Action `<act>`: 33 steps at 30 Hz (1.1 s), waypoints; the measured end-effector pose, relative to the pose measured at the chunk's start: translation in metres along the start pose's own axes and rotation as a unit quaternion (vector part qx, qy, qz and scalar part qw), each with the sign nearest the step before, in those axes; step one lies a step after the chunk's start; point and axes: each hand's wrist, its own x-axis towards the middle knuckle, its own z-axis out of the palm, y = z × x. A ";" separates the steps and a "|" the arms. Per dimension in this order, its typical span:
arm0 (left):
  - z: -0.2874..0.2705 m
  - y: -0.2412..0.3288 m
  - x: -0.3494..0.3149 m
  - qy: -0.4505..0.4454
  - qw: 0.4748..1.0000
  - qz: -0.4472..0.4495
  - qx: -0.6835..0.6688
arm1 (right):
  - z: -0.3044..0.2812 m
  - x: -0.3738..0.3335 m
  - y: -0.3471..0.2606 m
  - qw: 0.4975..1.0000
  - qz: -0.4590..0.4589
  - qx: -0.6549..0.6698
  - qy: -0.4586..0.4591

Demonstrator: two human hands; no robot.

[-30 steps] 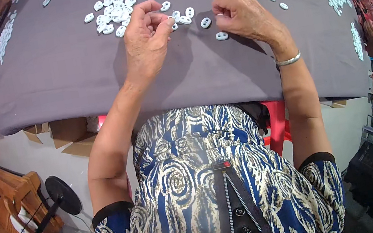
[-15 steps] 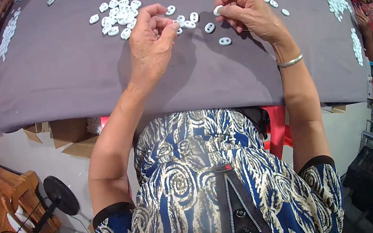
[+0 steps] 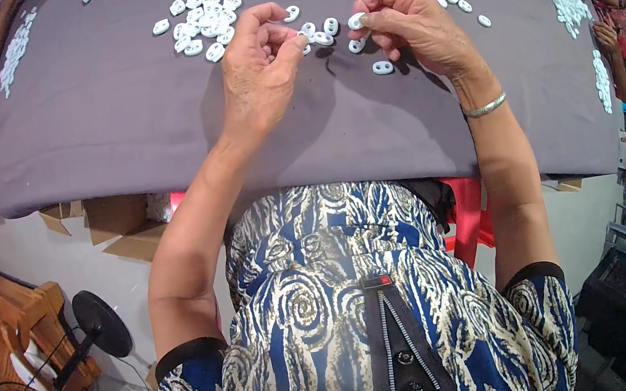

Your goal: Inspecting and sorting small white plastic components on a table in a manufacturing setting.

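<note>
Right hand's (image 3: 425, 32) grip was clamped on a white oval piece (image 3: 356, 21) above the bench (image 3: 127, 136); partly hidden, long axis looked roughly sideways, visible end pointing left toward the left hand (image 3: 258, 75). Left thumb and index tips sat close together by white bits (image 3: 303, 34); couldn't tell if pinching one. Loose oval piece (image 3: 383, 67) nearer the body lay flat, long axis left-right.

Head view | my left hand (image 3: 258, 75): curled beside loose two-holed pieces (image 3: 322, 40), grip unclear | my right hand (image 3: 422, 30): pinching a white piece (image 3: 355, 21) | I see grey cloth (image 3: 109, 131) beneath
</note>
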 end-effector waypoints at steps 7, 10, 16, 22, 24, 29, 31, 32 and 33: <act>0.001 0.001 -0.001 -0.004 1.000 -0.004 -0.015 | 0.004 0.001 0.001 0.997 -0.025 -0.068 0.022; 0.000 0.001 0.000 -0.002 1.000 -0.002 -0.012 | 0.004 0.000 0.001 0.993 -0.045 -0.107 0.022; 0.000 0.001 0.000 -0.004 1.000 -0.004 -0.015 | -0.008 -0.003 -0.004 0.973 -0.070 -0.213 0.047; -0.001 0.000 -0.001 -0.021 1.000 -0.002 0.018 | -0.024 -0.016 -0.019 0.867 -0.124 -0.481 0.029; 0.001 -0.001 -0.001 -0.018 0.999 0.008 0.043 | -0.023 -0.016 -0.019 0.836 -0.138 -0.531 0.008; 0.004 -0.002 -0.001 0.001 0.999 0.014 0.031 | -0.012 -0.010 -0.009 0.841 -0.205 -0.501 0.005; 0.003 -0.002 -0.001 0.002 1.000 0.012 0.028 | -0.011 -0.010 -0.008 0.861 -0.172 -0.478 0.015; 0.003 -0.002 -0.001 0.000 0.999 0.011 0.030 | -0.012 -0.010 -0.008 0.861 -0.172 -0.479 0.015; 0.003 -0.002 -0.001 -0.004 0.999 0.007 0.033 | -0.015 -0.011 -0.009 0.871 -0.150 -0.468 0.018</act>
